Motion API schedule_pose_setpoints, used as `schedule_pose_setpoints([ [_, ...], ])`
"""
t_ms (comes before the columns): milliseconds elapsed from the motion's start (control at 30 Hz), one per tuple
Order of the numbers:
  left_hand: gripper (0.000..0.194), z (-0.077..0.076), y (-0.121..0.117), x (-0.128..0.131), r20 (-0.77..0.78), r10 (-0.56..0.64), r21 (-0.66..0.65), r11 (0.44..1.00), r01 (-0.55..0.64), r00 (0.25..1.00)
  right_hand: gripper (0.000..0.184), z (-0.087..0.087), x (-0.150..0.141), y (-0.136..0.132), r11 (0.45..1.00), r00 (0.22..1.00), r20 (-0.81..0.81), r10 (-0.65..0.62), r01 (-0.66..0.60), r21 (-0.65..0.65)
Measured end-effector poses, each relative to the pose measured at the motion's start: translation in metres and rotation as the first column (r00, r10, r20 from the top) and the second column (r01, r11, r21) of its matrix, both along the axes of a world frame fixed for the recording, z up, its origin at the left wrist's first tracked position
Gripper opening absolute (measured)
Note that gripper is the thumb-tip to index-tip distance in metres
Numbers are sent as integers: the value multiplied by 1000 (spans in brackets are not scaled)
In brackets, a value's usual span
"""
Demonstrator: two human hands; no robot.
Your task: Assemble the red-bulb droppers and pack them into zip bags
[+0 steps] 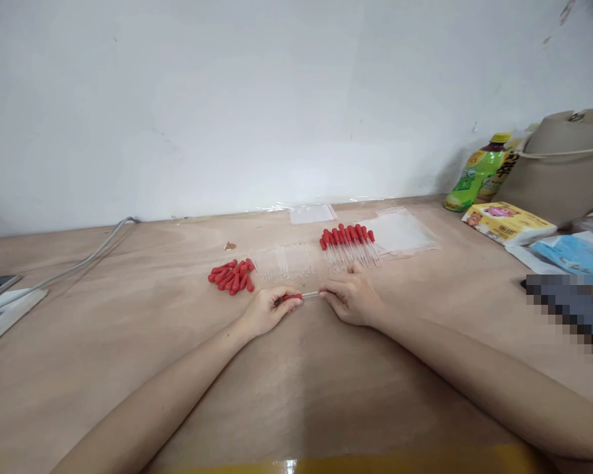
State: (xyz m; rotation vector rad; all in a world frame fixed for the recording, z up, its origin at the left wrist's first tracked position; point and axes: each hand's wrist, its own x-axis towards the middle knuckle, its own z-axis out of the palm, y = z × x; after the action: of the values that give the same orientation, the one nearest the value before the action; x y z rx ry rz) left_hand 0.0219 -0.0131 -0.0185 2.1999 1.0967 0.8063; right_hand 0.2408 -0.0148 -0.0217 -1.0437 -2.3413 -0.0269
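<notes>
Near the middle of the table, my left hand is closed on a red rubber dropper bulb. My right hand pinches a clear glass dropper tube, whose left end meets the mouth of the bulb; how deep it sits inside is hidden. Left of my left hand lies a heap of loose red bulbs. Just beyond both hands, a row of bare clear tubes is spread out. Behind my right hand several droppers with red bulbs lie side by side, bulbs pointing away.
Clear plastic bags lie beside the droppers, another bag by the wall. At right stand a green bottle, yellow tissue pack, beige bin and blue packet. A grey cable crosses the left side.
</notes>
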Motion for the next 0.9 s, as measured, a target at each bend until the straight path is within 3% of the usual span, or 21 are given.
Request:
schedule_pose_setpoints([
  [433,17,-4,-1,-1,-50,-2,114,994,7,999,26,5,-14,1,996,997,69,30,-25,-83],
  [667,18,4,5,-3,-71,-39,201,978,53,997,28,7,-18,2,989,994,106,14,1,-145],
  [800,28,3,11,-6,-14,90,200,976,-85,996,17,19,-13,5,979,997,73,29,-14,-202],
  [900,40,-1,15,-8,10,151,148,978,-151,989,16,29,-1,14,931,990,-71,-124,92,-353],
])
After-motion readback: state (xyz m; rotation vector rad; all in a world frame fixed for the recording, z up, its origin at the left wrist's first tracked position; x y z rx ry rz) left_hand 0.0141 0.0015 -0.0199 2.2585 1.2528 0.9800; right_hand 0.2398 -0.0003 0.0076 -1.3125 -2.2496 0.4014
